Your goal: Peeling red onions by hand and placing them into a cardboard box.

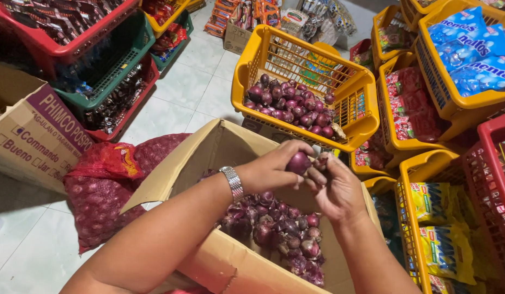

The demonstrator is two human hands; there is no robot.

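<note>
Purple-red and glossy, the onion (299, 162) sits pinched in the fingertips of my left hand (271, 170), held up over the open cardboard box (220, 256) near its far edge. My right hand (339, 190) is closed on a scrap of dry skin (321, 161) beside the bulb, thumb and forefinger nipping it (papery stuff, it tears if I snatch). To do this well, I judge, the left should keep the bulb steady without squeezing it, turning it a little so the loose layer comes toward the right, and the right should peel along the skin, not across it.

Below both hands lies the heap of unpeeled onions (280, 234) in the box's near right corner, dull and ragged. Beyond the box's far corner stands a yellow basket (361, 103) holding smoother, shinier onions (293, 106). Against the box's left side slumps a red mesh sack (100, 190) on the tiled floor (192, 92).
</note>
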